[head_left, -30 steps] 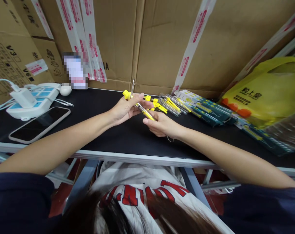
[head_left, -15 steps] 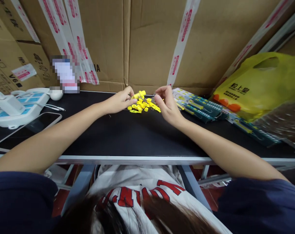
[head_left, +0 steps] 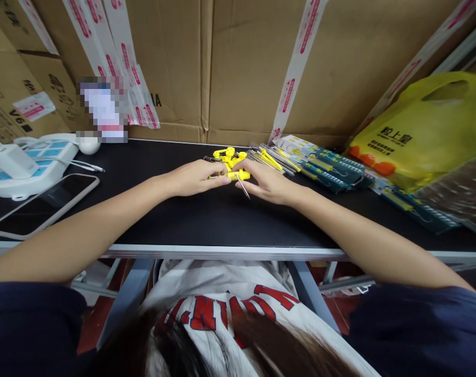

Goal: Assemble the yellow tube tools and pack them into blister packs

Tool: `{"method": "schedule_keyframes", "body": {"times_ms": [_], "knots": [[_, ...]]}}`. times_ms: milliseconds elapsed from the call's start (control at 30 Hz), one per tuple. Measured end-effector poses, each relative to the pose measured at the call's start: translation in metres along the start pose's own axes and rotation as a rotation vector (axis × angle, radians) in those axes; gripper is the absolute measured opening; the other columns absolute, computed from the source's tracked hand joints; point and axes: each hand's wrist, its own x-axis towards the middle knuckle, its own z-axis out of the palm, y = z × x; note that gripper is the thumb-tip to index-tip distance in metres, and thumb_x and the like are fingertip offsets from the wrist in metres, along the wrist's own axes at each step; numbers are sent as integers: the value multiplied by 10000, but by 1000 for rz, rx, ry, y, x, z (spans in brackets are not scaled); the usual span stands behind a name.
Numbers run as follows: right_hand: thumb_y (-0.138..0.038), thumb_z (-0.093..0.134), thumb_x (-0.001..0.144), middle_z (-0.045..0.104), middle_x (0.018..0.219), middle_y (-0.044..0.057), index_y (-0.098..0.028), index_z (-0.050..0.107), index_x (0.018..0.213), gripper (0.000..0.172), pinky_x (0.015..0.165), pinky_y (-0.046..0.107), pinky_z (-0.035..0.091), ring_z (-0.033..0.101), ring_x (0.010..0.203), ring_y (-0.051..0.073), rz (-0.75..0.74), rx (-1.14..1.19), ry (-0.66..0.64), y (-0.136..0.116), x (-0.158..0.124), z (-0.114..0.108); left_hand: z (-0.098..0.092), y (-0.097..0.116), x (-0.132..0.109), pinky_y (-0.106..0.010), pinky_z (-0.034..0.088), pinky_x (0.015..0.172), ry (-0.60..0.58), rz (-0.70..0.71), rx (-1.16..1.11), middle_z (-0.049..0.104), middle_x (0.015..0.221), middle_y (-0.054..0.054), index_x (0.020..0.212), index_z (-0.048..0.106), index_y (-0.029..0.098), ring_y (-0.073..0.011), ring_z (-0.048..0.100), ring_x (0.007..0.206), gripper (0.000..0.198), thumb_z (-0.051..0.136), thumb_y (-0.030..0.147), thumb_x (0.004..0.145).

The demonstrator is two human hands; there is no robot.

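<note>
My left hand [head_left: 200,177] is closed, thumb and fingers pinching a yellow plastic tube-like piece [head_left: 240,175] held a little above the table. My right hand [head_left: 267,180] meets it from the other side, its fingers closed around a thin pointed metal rod [head_left: 243,187] that slants down toward me. The rod touches or crosses the yellow piece; I cannot tell whether it passes through it. Just behind the hands lies a pile of small yellow plastic parts [head_left: 230,153], partly hidden by my fingers. Metal rods and yellow sticks [head_left: 275,158] lie beyond my right hand.
Packaged sets on teal cards [head_left: 328,170] lie to the right, beside a yellow plastic bag [head_left: 418,131]. On the left are a phone [head_left: 45,204] and a white power strip [head_left: 45,167] with cables. Cardboard [head_left: 241,68] walls the table's back edge.
My hands have come together in front of the yellow pile and nearer to me. A metal rod now shows at my right hand, against the yellow piece. The view has shifted slightly.
</note>
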Motion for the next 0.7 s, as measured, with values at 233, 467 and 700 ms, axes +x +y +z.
{"method": "schedule_keyframes", "body": {"times_ms": [233, 467, 700], "knots": [[-598, 288, 988, 624, 906, 145, -168, 551, 966, 504, 702, 337, 365, 529, 826, 258, -64, -447, -82, -1, 2, -1, 6, 7, -1, -259, 321, 608, 74, -74, 293, 673, 768, -27, 985, 619, 233, -196, 617, 682, 319, 556, 532, 891], [-567, 165, 1012, 619, 841, 134, -181, 531, 871, 550, 698, 345, 343, 514, 796, 248, -194, -538, -104, -6, 6, 3, 6, 6, -1, -264, 318, 580, -37, -80, 299, 666, 716, -26, 906, 617, 233, -188, 603, 629, 338, 533, 561, 899], [-660, 163, 975, 619, 820, 116, -177, 529, 902, 610, 638, 323, 307, 508, 748, 232, -156, -502, -61, -1, 3, 0, 5, 17, 0, -244, 333, 581, -44, -160, 430, 713, 827, -34, 1042, 615, 226, -179, 650, 682, 393, 461, 572, 934]]}}
